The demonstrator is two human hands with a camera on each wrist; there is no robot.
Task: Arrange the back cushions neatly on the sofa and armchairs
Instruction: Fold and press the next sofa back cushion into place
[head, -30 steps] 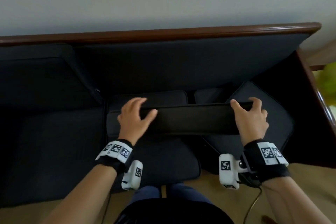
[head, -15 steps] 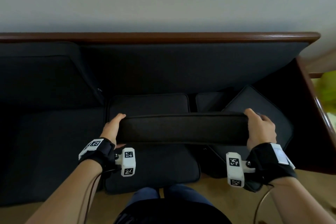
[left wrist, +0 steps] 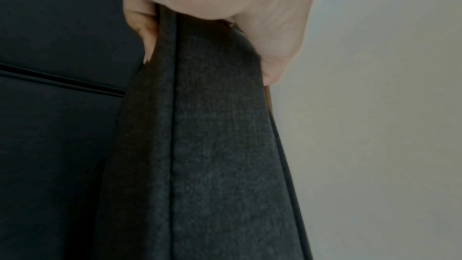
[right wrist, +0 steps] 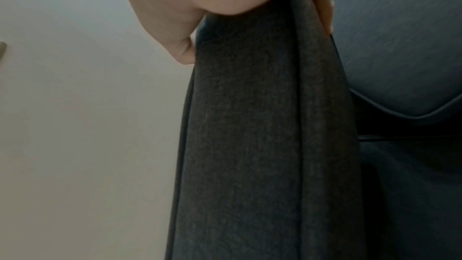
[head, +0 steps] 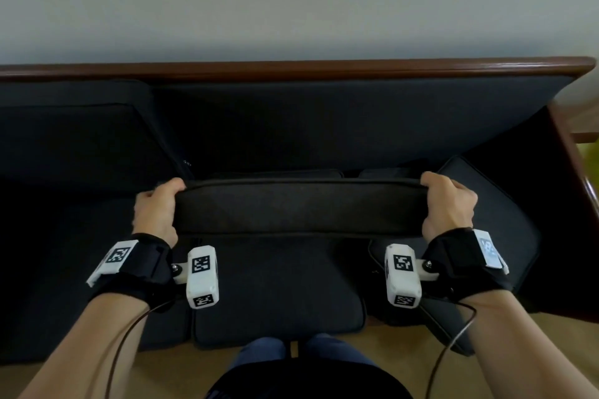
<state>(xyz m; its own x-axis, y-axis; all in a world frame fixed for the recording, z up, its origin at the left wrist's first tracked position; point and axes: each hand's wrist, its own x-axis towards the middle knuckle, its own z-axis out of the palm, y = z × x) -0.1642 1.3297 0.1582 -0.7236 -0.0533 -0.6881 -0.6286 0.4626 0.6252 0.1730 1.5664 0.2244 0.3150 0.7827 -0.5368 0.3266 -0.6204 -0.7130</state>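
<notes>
Back cushion (head: 299, 209), dark grey: held level above the sofa (head: 356, 126) seat, left hand (head: 155, 209) and right hand (head: 449, 204) clamped round its ends; best stood upright, flush against the sofa backrest, edges squared.

Sofa (head: 291, 126), dark upholstery, wooden top rail. Seat cushion (head: 278, 295) lying directly below the gripped cushion; tilted cushion (head: 505, 223) right of the grip; upright back cushion (head: 74, 139) left.
</notes>
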